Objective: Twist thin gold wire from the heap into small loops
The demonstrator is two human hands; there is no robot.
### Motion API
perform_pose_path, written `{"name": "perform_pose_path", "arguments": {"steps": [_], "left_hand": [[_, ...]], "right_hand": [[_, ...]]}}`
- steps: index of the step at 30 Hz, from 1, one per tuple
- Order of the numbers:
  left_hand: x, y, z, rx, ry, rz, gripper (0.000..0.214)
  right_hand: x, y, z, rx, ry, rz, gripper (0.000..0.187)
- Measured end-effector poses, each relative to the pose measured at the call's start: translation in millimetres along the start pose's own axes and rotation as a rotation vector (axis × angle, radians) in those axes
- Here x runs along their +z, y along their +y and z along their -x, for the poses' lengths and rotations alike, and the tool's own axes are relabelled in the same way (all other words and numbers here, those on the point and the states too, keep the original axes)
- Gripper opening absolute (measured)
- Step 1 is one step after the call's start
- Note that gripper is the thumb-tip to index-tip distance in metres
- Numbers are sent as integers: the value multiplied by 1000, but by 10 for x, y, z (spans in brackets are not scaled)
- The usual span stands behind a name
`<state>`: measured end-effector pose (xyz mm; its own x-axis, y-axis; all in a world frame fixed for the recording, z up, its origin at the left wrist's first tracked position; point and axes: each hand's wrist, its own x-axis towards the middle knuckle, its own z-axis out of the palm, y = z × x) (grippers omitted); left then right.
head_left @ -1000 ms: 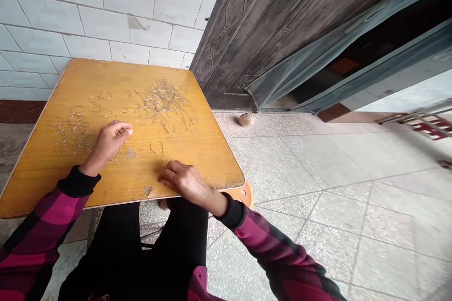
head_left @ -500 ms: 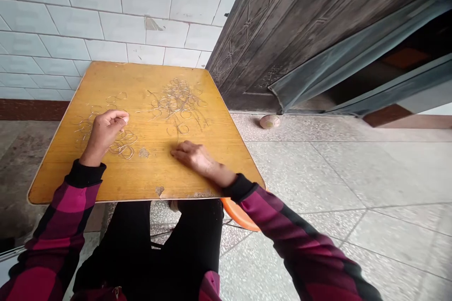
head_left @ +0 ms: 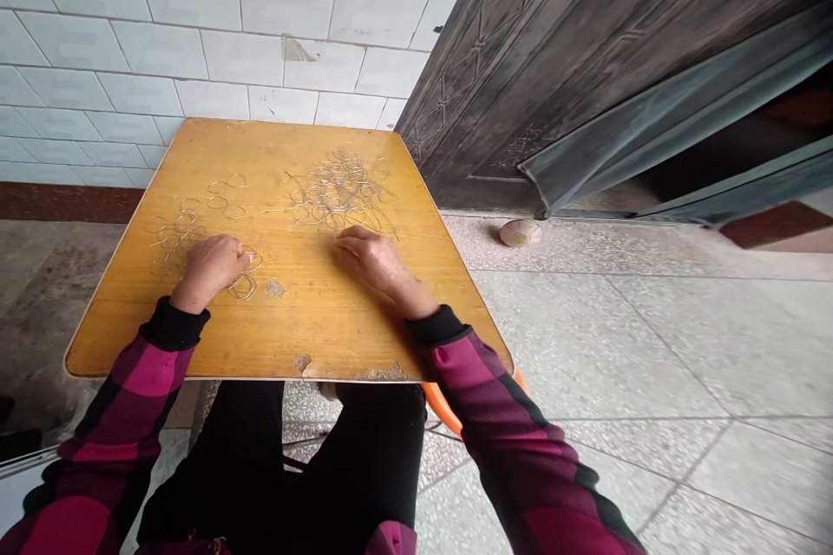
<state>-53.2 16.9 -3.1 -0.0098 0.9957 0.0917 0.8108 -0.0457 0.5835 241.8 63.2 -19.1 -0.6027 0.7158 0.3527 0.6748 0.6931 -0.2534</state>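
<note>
On the left part of the counter (head_left: 292, 329), a loose scatter of thin wire loops (head_left: 174, 234). Just right of that scatter, the left grip (head_left: 212, 271), curled almost shut and touching a small wire coil (head_left: 245, 284), any hold on it impossible to tell. Right of centre on the counter, the right grip (head_left: 370, 256), palm down and half open, no wire visible in it, just below a dense wire tangle (head_left: 338, 191). Past the counter's right edge, a small round ball (head_left: 519, 232) on the terrazzo floor (head_left: 618, 338).

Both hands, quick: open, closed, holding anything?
Left hand: curled, on the wire loops; cannot tell if it holds one.
Right hand: half open, palm down over the tabletop, nothing visibly held.
</note>
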Motion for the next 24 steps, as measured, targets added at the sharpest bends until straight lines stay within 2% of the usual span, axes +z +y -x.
{"name": "perform_pose_path", "arguments": {"steps": [3,5,7,10,14,18,21,24], "left_hand": [[4,35,-11,-86,5,-237,24],[-27,67,-15,-91,-19,-228,19],[-76,97,-10,-82,-53,-96,18],[-135,134,14,-59,-119,248,24],[-115,189,43,-70,-164,597,27],[-25,247,43,-107,-179,766,22],[29,277,40,-153,-176,818,21],[62,300,41,-229,-166,880,18]], "right_hand": [[46,-22,26,-5,-30,-49,26],[79,-17,53,-9,-30,-79,25],[106,-19,81,-14,-6,-105,25],[128,-53,109,-33,14,-142,25],[139,-124,106,-34,35,-221,24],[143,-276,61,-50,21,-404,20],[146,-535,15,-64,-29,-525,20],[183,-858,-36,-144,-91,-416,35]]}}
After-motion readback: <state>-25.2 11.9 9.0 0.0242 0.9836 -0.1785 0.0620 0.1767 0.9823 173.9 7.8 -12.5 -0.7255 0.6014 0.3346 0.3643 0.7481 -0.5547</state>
